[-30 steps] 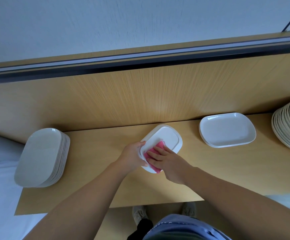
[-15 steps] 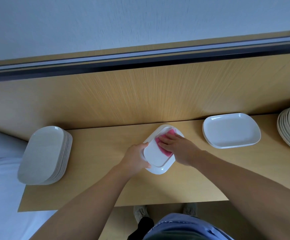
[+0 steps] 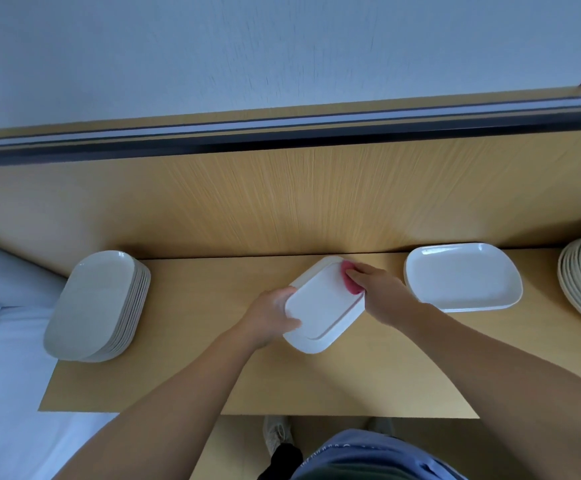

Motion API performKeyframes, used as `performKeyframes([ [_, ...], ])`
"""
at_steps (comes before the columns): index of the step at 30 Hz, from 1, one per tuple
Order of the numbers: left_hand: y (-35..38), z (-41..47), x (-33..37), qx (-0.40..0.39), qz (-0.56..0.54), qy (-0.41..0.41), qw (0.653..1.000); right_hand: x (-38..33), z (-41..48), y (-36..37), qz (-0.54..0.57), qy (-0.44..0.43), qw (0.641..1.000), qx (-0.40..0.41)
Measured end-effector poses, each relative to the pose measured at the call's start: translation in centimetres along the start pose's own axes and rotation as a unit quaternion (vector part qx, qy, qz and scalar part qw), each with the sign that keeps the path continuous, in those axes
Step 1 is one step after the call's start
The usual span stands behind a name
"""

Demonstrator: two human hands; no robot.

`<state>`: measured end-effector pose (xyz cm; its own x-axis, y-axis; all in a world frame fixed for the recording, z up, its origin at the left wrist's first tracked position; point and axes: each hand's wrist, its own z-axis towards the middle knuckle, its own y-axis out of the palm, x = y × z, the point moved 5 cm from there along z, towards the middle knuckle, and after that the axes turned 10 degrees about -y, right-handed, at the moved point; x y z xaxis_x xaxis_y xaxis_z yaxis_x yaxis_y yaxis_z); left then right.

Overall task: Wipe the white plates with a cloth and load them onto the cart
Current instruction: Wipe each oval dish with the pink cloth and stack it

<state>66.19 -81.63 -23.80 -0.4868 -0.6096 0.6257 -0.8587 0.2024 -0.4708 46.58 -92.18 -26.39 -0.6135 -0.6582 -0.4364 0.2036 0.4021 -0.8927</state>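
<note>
White plate (image 3: 320,306) gripped at edge by left hand (image 3: 270,315); right hand (image 3: 382,296) fingers (image 3: 360,273) flat, pressing pink cloth (image 3: 349,284) on it.

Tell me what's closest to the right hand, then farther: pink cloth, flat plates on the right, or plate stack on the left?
1. Pink cloth, under the right hand.
2. Flat plates, just to its right.
3. Left plate stack, far off to its left.
</note>
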Motion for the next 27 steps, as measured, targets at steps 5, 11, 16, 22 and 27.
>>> performKeyframes([
  [5, 0.0, -0.7, -0.1, 0.074, -0.075, -0.071, 0.992, -0.4, -1.7, -1.6, 0.077, -0.040, 0.993, 0.081],
  [11, -0.4, -4.0, 1.6, 0.148, -0.054, -0.076, 0.985, -1.8, -2.6, -3.8, 0.144, -0.097, 0.977, 0.125],
  [16, -3.0, -8.2, 0.2, 0.229, -0.046, -0.077, 0.969, -4.7, -1.6, -4.3, 0.210, -0.129, 0.962, 0.120],
  [22, -7.4, -13.5, -3.4, 0.361, -0.007, -0.043, 0.931, -11.0, 1.2, -3.3, 0.238, -0.208, 0.946, 0.072],
  [27, -11.0, -15.7, -7.7, 0.410, 0.036, -0.025, 0.911, -16.1, 2.9, -2.6, 0.227, -0.240, 0.942, 0.057],
])
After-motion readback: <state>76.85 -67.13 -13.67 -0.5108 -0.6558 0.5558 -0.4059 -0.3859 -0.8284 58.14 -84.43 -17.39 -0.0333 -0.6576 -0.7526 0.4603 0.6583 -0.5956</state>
